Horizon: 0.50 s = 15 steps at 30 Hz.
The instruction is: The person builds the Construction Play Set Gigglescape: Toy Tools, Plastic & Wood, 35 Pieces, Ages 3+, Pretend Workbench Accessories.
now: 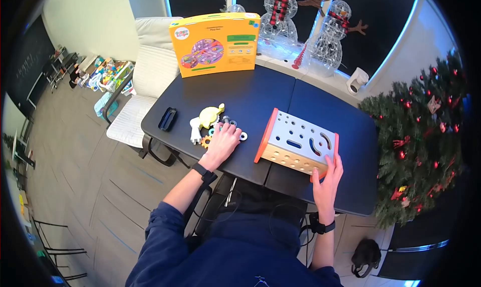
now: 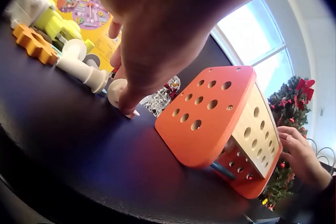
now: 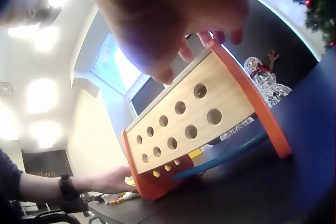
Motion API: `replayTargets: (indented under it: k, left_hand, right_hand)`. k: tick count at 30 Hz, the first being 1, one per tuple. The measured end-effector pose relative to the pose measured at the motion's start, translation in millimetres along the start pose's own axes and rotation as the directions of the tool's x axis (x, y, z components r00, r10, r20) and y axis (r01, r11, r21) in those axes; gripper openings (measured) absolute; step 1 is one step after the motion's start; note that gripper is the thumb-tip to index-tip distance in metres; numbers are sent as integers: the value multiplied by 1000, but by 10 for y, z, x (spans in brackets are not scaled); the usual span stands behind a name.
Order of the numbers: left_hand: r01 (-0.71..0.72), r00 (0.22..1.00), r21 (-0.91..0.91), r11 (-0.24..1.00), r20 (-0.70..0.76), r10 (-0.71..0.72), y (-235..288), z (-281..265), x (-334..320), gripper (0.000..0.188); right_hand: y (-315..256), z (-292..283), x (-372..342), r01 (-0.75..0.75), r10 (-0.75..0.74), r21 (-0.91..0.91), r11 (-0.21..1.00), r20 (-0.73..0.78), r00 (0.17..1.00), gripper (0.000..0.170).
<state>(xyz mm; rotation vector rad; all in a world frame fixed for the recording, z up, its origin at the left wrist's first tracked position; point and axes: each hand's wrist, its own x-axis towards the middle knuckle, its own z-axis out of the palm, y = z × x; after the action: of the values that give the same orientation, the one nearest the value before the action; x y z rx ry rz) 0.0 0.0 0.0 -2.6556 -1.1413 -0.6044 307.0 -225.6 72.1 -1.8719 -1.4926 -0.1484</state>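
Note:
My left hand [image 1: 223, 146] reaches down among small toy parts on the dark table; in the left wrist view its thumb and a finger pinch a round white piece [image 2: 116, 90]. Beside it lie a cream bolt-like part [image 2: 84, 71], an orange gear [image 2: 34, 44] and a yellow-green part [image 1: 209, 116]. A wooden box with holes, grey top [image 1: 295, 136] and orange end panels [image 2: 202, 113], stands to the right. My right hand [image 1: 328, 182] rests on its right end, fingers fairly straight along the orange panel and thumb near the front top edge.
A yellow toy carton [image 1: 215, 46] stands at the back left of the table [image 1: 240, 91], with a small black tray [image 1: 168, 118] near the left edge. A white chair [image 1: 145, 91] is to the left, a decorated tree [image 1: 416, 147] to the right, and wire snowmen [image 1: 325, 46] behind.

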Motion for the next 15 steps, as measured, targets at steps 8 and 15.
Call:
replayTargets:
  k: [8,15]
  left_hand:
    - [263,960,-761,594,143,-242,81,-335,245,30]
    - [339,890,-941,12,316,-330,208,-156,558,30]
  right_hand:
    - [202,78,41,-65,61,76,995,58,996,51]
    - [372,107,87,-5,3,100,995,19,1000,49]
